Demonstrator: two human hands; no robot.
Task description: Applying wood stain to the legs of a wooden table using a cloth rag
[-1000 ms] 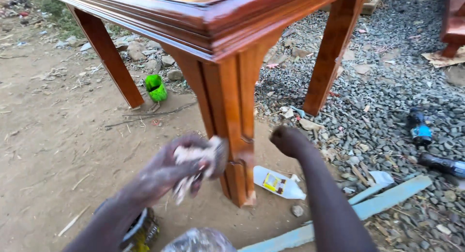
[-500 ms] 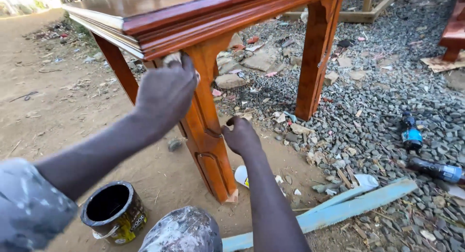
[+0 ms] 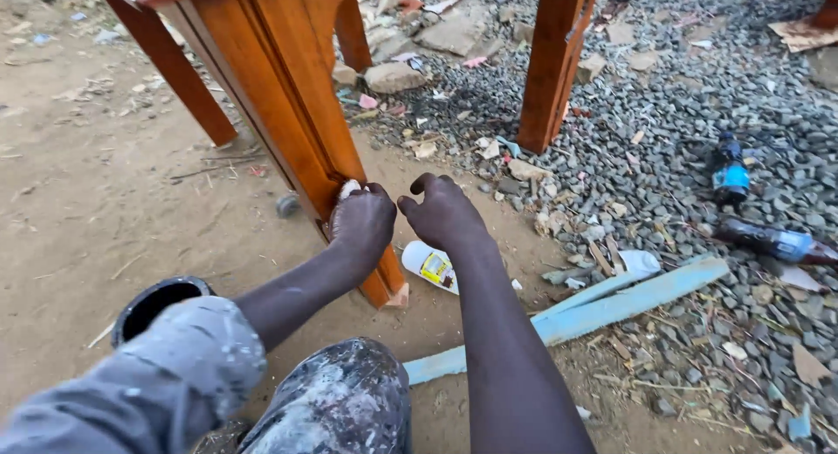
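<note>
A varnished orange-brown wooden table leg (image 3: 288, 96) slants down through the middle of the head view. My left hand (image 3: 362, 223) is closed on a small white cloth wad (image 3: 348, 189) and presses it against the lower part of that leg. My right hand (image 3: 443, 214) hovers just right of the leg with curled fingers, holding nothing. A black tin (image 3: 157, 301) sits on the dirt by my left sleeve. My paint-spattered knee (image 3: 340, 402) is at the bottom.
Two more table legs (image 3: 554, 61) stand behind. A white plastic bottle (image 3: 429, 264) lies by the leg's foot. A pale blue plank (image 3: 585, 314) crosses the ground at right. Dark bottles (image 3: 768, 240) lie on the grey gravel. Stones are piled at the back.
My left hand has dropped from the top of the leg to its lower part, with the cloth on the wood. The view has tilted down and closer.
</note>
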